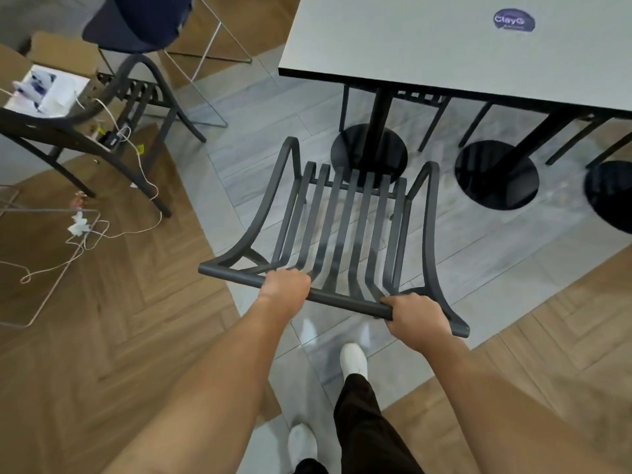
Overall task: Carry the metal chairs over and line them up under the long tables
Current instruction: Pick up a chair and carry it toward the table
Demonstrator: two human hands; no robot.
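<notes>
Before the long table [427, 46], we grip the metal chair [345, 220] by its top rail, left hand [285, 285] and right hand [415, 318] curled around it, slats running toward the round table bases [369, 155].

Dark slatted chair [345, 227], seemingly airborne

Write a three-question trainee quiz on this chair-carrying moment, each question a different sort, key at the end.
1. True or false: both hands grip the top rail of the metal chair.
2. Multiple choice: the sticker sits on A) the floor, B) the long table, C) the chair seat.
3. Fill in: the round table base nearest the chair is coloured ____.

Key
1. True: left hand and right hand both wrap the rail.
2. B
3. Black
</notes>
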